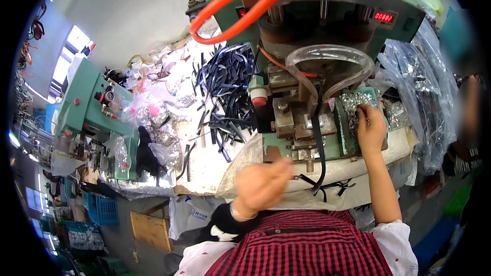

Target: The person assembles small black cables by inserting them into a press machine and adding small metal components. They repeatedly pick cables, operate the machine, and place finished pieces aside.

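Note:
My right hand (372, 132) reaches into a green tray (343, 140) filled with small shiny metal pieces (356, 103). Its thumb and fingers are drawn together at the pieces, and what they pinch is too small to name. My left hand (262, 186), smeared by motion, is in front of the press at the bench's near edge; whether it holds anything does not show. Between my hands a black strap (318, 145) hangs from the metal die (294, 117) of a green press (307, 0) and droops over the bench edge.
A heap of black strips (227, 82) lies left of the press. An orange hose (225, 36) and a clear tube loop (330, 51) arch before it. Another green machine (84, 97) stands at far left. Clear plastic sheeting (424, 87) hangs at the right; a blue crate (102, 209) sits below left.

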A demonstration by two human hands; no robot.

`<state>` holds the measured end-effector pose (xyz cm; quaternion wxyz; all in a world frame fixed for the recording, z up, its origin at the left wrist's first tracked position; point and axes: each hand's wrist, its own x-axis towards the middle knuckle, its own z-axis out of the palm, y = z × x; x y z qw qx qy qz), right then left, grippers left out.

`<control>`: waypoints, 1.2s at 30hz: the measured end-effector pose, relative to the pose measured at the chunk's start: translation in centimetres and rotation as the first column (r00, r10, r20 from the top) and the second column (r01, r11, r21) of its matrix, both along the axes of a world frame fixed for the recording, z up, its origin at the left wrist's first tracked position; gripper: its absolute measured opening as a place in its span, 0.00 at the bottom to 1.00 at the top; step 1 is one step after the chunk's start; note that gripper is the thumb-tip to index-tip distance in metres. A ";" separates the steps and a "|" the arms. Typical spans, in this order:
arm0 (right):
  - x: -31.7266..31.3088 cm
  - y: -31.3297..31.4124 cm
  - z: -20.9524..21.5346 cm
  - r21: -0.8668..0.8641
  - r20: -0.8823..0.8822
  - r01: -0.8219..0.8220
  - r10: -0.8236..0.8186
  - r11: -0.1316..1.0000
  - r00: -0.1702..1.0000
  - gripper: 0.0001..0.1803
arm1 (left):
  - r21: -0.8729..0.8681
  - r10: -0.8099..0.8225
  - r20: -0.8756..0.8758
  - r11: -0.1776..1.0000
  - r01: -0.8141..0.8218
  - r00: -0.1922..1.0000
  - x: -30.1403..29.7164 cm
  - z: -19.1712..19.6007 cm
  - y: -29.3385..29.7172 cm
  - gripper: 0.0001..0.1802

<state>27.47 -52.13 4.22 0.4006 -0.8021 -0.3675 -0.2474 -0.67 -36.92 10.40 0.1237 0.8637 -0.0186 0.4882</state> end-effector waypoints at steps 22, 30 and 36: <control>-3.9 -3.0 3.3 0.245 -0.353 -0.054 0.141 0.968 0.925 0.06 | -0.293 0.465 -0.129 0.826 -0.481 0.876 0.8 -7.3 15.3 0.14; -7.5 5.5 7.2 0.483 -0.390 -0.306 0.514 0.821 0.764 0.06 | -0.905 -0.028 -0.196 0.389 -0.170 0.980 0.1 -7.6 12.7 0.18; -9.7 5.9 7.1 0.730 -0.547 -0.168 0.714 0.662 0.436 0.17 | -0.651 0.079 0.107 0.759 0.010 0.991 1.1 2.9 6.2 0.10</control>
